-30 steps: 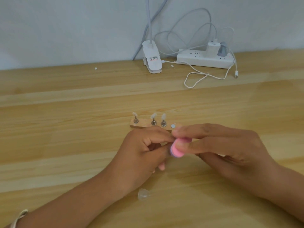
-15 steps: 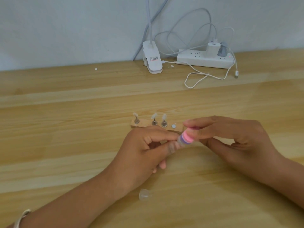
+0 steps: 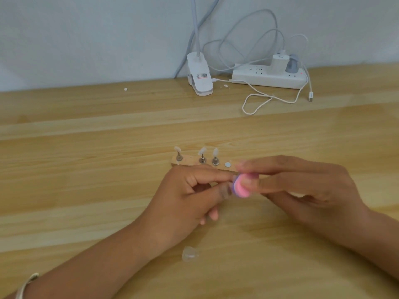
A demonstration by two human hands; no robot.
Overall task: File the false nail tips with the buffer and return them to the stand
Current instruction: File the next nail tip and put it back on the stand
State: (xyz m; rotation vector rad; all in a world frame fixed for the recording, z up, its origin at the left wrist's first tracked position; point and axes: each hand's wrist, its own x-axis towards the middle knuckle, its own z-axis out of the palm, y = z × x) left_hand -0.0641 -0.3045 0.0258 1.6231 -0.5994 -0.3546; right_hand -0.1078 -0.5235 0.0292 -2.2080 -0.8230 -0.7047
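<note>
The left hand (image 3: 187, 195) was curled, its thumb and forefinger pinched on a small piece (image 3: 234, 176) at the buffer's edge, too blurred to make out. The right hand (image 3: 302, 186) held the buffer (image 3: 240, 187), a round pink and purple pad, between thumb and forefinger, with its other fingers loosely bent beneath. Both hands were above the table (image 3: 86, 190), the buffer touching the left fingertips. Just behind the left knuckles lay the wooden stand (image 3: 185, 161), partly hidden by the hands. Three tips (image 3: 202, 151) stood upright on its metal posts, and a bare round disc (image 3: 227, 164) showed beside the third. A loose clear tip (image 3: 190, 253) lay on the table near the left wrist. Far back by the wall were a lamp clip (image 3: 199, 76), a power strip (image 3: 267, 77) and a white cable (image 3: 257, 102).
</note>
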